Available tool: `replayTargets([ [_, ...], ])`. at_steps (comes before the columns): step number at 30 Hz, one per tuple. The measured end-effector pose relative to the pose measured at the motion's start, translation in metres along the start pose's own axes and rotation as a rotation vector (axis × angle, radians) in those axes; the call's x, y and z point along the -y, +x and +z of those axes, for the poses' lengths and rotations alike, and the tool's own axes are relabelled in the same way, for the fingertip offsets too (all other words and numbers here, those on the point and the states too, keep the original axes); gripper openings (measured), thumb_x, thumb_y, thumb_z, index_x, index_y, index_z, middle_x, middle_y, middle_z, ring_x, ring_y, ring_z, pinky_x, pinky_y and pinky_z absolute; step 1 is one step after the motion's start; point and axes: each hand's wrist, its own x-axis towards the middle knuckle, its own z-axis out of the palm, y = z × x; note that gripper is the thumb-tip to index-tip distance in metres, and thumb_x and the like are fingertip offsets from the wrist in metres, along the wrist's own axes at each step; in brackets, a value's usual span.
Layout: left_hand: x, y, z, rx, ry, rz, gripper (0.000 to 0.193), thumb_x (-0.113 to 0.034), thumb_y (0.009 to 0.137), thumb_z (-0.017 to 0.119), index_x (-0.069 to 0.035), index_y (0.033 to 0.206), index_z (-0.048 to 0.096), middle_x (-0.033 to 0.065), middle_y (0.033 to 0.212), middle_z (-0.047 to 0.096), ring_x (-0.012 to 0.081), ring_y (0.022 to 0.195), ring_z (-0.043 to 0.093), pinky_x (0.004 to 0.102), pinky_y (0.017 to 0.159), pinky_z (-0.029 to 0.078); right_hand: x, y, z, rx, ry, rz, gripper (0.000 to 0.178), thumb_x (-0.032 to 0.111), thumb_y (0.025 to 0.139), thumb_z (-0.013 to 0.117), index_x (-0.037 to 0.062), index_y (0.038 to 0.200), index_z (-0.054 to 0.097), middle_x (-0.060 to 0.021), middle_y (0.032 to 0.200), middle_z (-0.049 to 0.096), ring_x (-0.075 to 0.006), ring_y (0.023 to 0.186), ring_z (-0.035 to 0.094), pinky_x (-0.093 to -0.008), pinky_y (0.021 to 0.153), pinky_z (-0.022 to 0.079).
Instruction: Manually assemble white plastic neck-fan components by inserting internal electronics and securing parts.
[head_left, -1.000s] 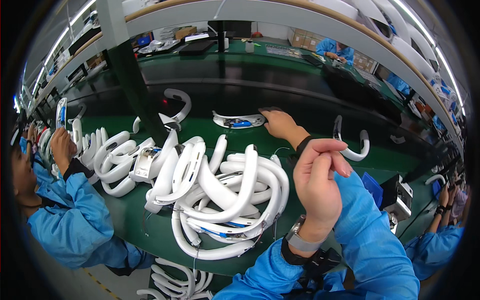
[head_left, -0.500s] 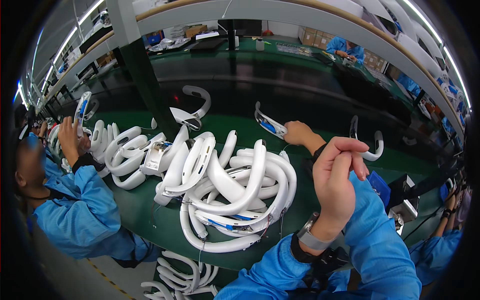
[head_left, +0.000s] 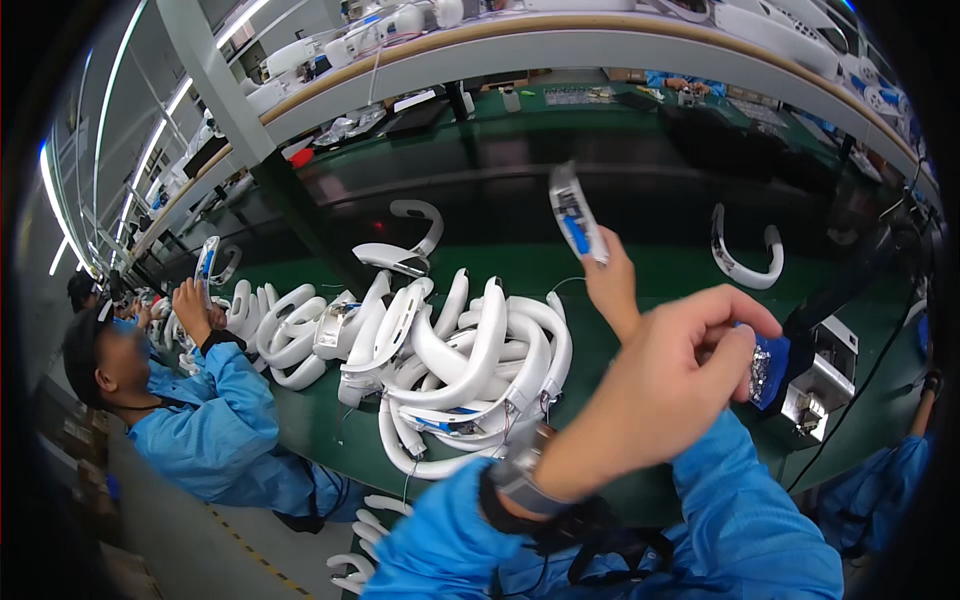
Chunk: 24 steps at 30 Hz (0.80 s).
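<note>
My right hand [head_left: 613,285] is raised, gripping the lower end of a curved white housing half [head_left: 566,195]. This housing is open on one side, with a blue piece and small electronics inside; a thin wire hangs near the hand. My left arm, with a metal-coloured watch [head_left: 522,480], crosses over my right arm. My left hand [head_left: 660,390] has its fingers curled in toward the thumb, beside a small blue tray [head_left: 771,352] of shiny small metal parts. Whether its fingertips hold anything is hidden.
Curved white housings [head_left: 490,350] lie heaped on the green table [head_left: 350,440]. More lie behind, including a U-shaped one [head_left: 745,270]. A metal-and-black device [head_left: 815,395] stands right of the tray. At left, a co-worker [head_left: 210,420] holds a similar part. A shelf [head_left: 560,40] runs overhead.
My right hand has lifted and tipped the housing more upright. My left hand has swung right and down, toward the blue tray. The whole view has shifted.
</note>
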Motion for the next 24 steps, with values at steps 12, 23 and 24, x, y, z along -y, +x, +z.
replayTargets([
  [12,-0.067,0.022,-0.278,-0.382,1.994,-0.173,0.024,-0.012,0.083,0.059,-0.011,0.103,0.073,0.0178,0.093,0.072,0.0366,0.088,0.069,0.044,0.081,0.055,-0.028,-0.11,-0.087,0.064,0.22,0.244,0.047,0.005,0.084,0.063,-0.0004,0.13,0.052,-0.0194,0.113,0.066,-0.0262,0.103,0.066,-0.0343,0.09,0.05],
  [23,-0.016,0.039,-0.42,-0.085,2.195,-1.022,0.07,0.003,0.075,0.06,-0.018,0.141,0.052,0.018,0.124,0.065,0.0341,0.119,0.06,0.0411,0.098,0.052,-0.022,-0.106,-0.092,0.188,0.133,0.199,0.046,0.004,0.08,0.064,-0.001,0.125,0.055,-0.0215,0.11,0.067,-0.0339,0.102,0.068,-0.0376,0.088,0.052],
  [24,-0.009,0.044,-0.421,-0.08,2.184,-1.025,0.07,0.003,0.075,0.06,-0.018,0.141,0.052,0.018,0.124,0.065,0.0341,0.119,0.06,0.0411,0.098,0.052,-0.022,-0.105,-0.092,0.193,0.126,0.204,0.046,0.004,0.08,0.064,-0.001,0.125,0.055,-0.0215,0.11,0.067,-0.0339,0.102,0.068,-0.0376,0.088,0.052],
])
